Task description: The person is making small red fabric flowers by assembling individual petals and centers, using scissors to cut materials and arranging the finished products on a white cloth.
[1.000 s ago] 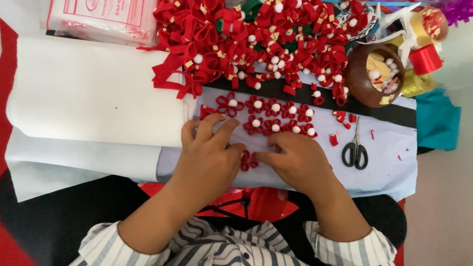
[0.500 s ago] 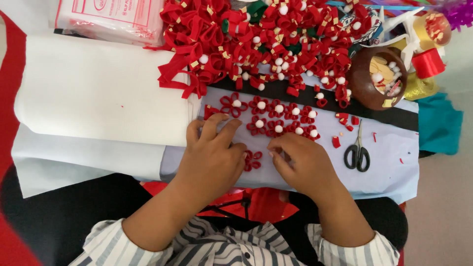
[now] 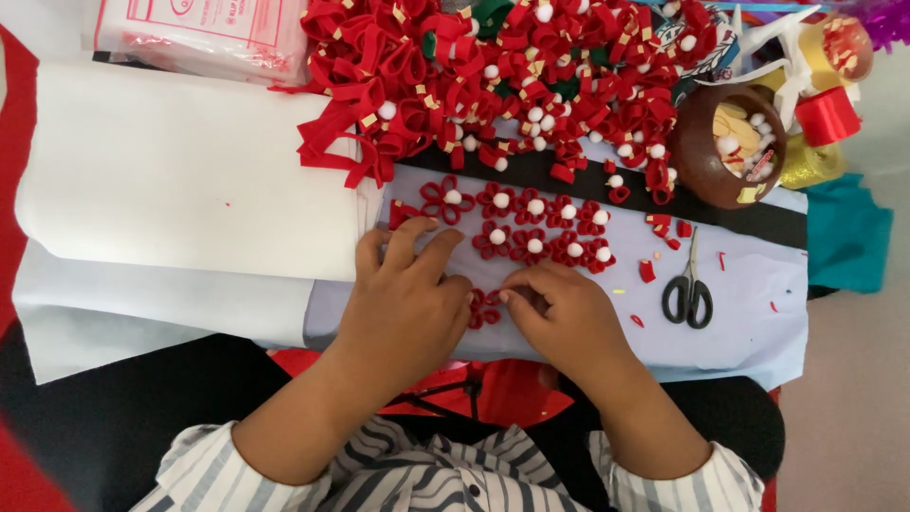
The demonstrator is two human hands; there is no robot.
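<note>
Fingertips of the left hand (image 3: 409, 301) and right hand (image 3: 567, 318) pinch a small red felt flower (image 3: 484, 308) between them on the pale sheet (image 3: 739, 322), just below rows of finished flowers (image 3: 531, 228); scissors (image 3: 689, 292) lie right.

Lighting: bright, even, diffuse. Shadows soft, lying close under both hands at frame centre. White sheet (image 3: 180, 171) at upper left near overexposed, surface detail lost. Slight glare on plastic bag (image 3: 204, 33) at top edge. Focus sharp at centre; mild softening toward corners.
</note>
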